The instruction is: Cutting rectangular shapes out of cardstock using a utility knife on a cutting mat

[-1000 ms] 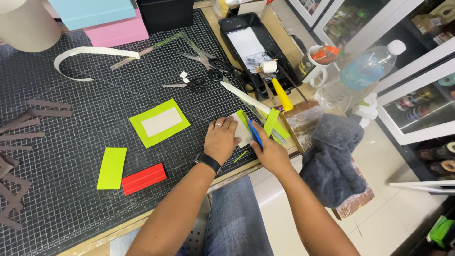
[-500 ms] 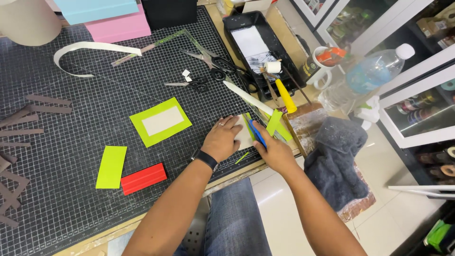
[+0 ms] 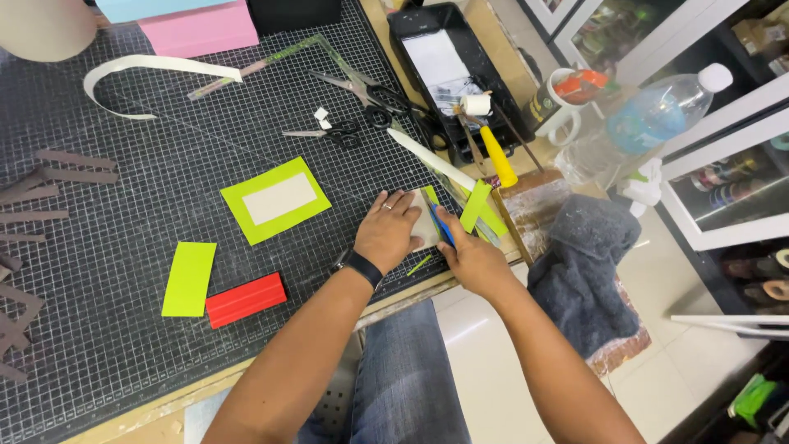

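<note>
My left hand (image 3: 388, 230) presses flat on a small grey card (image 3: 425, 222) near the front right edge of the black gridded cutting mat (image 3: 123, 345). My right hand (image 3: 475, 261) grips a blue-handled tool (image 3: 441, 224) and holds it against the card's right edge. Lime green paper strips (image 3: 477, 205) lie just beyond the card, and a thin green sliver (image 3: 420, 264) lies below my left hand. A long white ruler-like stick (image 3: 427, 158) lies diagonally behind the hands.
On the mat lie a green-framed white card (image 3: 276, 199), a lime green rectangle (image 3: 189, 278), a red block (image 3: 245, 299), two pairs of scissors (image 3: 362, 90), brown strips (image 3: 49, 181) and a curled white strip (image 3: 148, 67). A black tray (image 3: 493, 74), yellow-handled roller (image 3: 496, 154), mug, water bottle (image 3: 649, 123) and grey cloth (image 3: 588, 263) sit right.
Both hands stay on the grey card; the right hand with the blue tool has shifted slightly along the card's right edge. The camera view has drifted a little.
</note>
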